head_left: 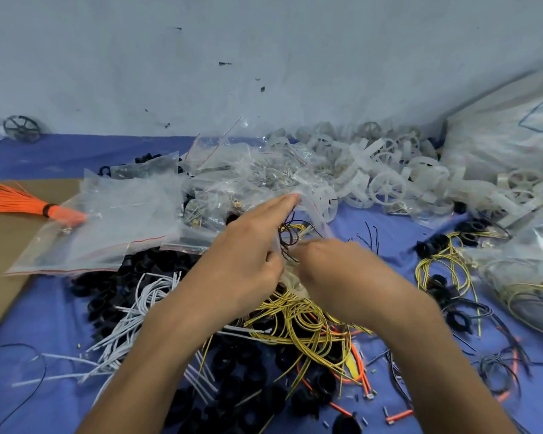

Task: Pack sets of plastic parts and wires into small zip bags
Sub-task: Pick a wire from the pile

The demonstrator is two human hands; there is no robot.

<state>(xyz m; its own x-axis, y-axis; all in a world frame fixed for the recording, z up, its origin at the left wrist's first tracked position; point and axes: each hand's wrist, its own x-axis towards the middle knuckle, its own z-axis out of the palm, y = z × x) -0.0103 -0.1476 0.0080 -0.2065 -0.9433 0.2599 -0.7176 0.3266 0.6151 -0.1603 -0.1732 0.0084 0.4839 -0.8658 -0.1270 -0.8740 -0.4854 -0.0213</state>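
1. Head view: the left hand point(248, 255) reaches toward the far side, fingers nearly straight along a small zip bag point(311, 211). Its thumb presses the bag's near edge against them, so this grip pinches the bag.
2. The right hand point(333, 267) is blurred, fingers curled at the bag's mouth just beside the left thumb. I cannot tell whether this grip holds anything.
3. The bag sits between both hands, raised over the wire heap. Black wires point(287, 234) and a white plastic wheel point(325, 203) show through it.
4. Under the wrists lie yellow wires point(304, 317), with white wires point(132, 308) to the left and black plastic parts point(242, 371) nearer.
5. Farther left on the blue worktop point(44, 308) lies a stack of empty zip bags point(107, 220). A heap of white wheels point(389, 173) lies far right.
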